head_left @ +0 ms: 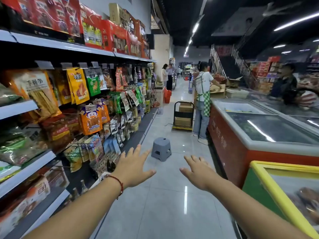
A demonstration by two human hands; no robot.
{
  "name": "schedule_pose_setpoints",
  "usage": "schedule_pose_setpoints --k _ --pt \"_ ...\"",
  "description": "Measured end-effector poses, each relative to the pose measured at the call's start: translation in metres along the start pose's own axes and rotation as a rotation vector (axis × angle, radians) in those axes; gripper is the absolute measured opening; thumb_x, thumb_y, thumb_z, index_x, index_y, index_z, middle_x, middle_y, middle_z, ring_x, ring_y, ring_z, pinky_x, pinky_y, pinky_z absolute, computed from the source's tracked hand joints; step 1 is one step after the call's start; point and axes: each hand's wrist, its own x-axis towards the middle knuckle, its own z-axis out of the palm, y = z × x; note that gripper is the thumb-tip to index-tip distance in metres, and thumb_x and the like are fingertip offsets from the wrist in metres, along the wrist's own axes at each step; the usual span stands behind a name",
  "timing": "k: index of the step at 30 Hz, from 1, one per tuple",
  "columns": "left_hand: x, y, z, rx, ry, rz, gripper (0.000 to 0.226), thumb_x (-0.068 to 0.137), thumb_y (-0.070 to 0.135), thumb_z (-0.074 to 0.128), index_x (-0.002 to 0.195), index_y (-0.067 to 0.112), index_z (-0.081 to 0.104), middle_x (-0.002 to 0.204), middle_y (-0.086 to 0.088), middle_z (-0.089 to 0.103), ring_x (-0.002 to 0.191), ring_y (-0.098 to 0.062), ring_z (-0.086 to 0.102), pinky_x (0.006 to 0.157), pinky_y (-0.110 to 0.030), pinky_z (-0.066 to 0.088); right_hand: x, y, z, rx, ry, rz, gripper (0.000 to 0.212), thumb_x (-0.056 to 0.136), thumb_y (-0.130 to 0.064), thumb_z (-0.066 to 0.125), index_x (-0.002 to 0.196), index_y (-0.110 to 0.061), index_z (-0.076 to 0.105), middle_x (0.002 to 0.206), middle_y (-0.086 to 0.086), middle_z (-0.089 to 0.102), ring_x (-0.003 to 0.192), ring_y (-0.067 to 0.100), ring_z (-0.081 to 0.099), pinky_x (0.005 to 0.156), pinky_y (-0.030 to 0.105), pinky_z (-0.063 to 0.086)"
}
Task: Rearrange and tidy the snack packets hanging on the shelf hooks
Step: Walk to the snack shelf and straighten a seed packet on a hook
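— Item one, the stock?

— Snack packets (79, 85), hanging in rows on the shelf hooks (81, 144) to my left, along the whole aisle side. Yellow, green and orange packs at the top row, an orange cartoon pack (90, 120) one row below, pale blue and yellow packs lower down near the floor. Red gift boxes (114, 37) stand on the top shelf above them.

— Item two, your grip?

— Nothing held. My left hand (132, 167) is stretched out flat, fingers spread, just beside the lowest hanging packs but not touching them. A red string bracelet (117, 183) sits on that wrist. My right hand (198, 171) is likewise flat and spread, out over the tiled floor (164, 204), well apart from the shelf.

— Item three, surroundings?

— A grey plastic stool (161, 149) on the floor ahead of my hands. A trolley with cartons (183, 116) farther down. Red chest freezer (241, 133) with glass lids to my right; a second one, green with yellow trim (276, 187), nearer. A person in a green checked apron (203, 99) stands at the freezer.
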Motion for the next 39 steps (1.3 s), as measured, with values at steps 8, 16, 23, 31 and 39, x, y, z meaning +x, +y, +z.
schedule_pose_setpoints --k 8,16,23,31,39 --pt "0.15 -0.078 0.018 0.029 -0.04 0.003 0.087 0.088 0.076 0.033 0.156 0.029 0.007 0.164 -0.009 -0.001 0.15 -0.034 0.006 0.119 -0.055 0.012 0.168 -0.026 0.01 0.003 -0.033 0.053 0.078 0.093 -0.057 0.047 0.155 -0.027 0.013 0.162 0.001 0.015 0.149 0.029 0.011 0.12 0.048 0.017" --pt "0.306 -0.115 0.012 0.026 -0.04 0.039 0.088 0.087 0.076 0.035 0.156 0.029 0.006 0.165 -0.008 0.0 0.15 -0.033 0.006 0.12 -0.054 0.012 0.308 -0.024 -0.013 0.023 -0.007 0.082 0.081 0.09 -0.053 0.057 0.154 -0.028 0.014 0.159 0.002 0.023 0.145 0.027 0.02 0.116 0.043 0.021" --pt "0.44 -0.115 0.037 0.044 -0.03 0.055 0.087 0.088 0.076 0.033 0.156 0.031 0.004 0.165 -0.006 -0.002 0.15 -0.031 0.004 0.12 -0.053 0.011 0.44 0.037 -0.007 0.035 -0.02 0.081 0.078 0.094 -0.061 0.042 0.156 -0.03 0.006 0.164 0.003 0.002 0.15 0.029 -0.001 0.12 0.045 0.005" --pt "0.64 -0.109 0.064 0.096 -0.144 -0.038 0.089 0.087 0.077 0.033 0.157 0.031 0.002 0.165 -0.007 -0.007 0.15 -0.032 0.004 0.12 -0.053 0.009 0.631 0.147 -0.026 0.023 -0.064 0.171 0.079 0.094 -0.064 0.036 0.157 -0.027 0.003 0.164 0.007 0.0 0.15 0.033 -0.002 0.12 0.048 0.005" --pt "0.794 -0.141 0.059 0.028 -0.113 -0.117 0.091 0.086 0.078 0.034 0.157 0.03 0.002 0.164 -0.009 -0.007 0.15 -0.032 0.004 0.119 -0.053 0.013 0.794 0.166 -0.067 0.019 -0.06 0.113 0.082 0.093 -0.062 0.042 0.157 -0.026 0.006 0.164 0.007 0.001 0.15 0.034 0.0 0.119 0.049 0.007"
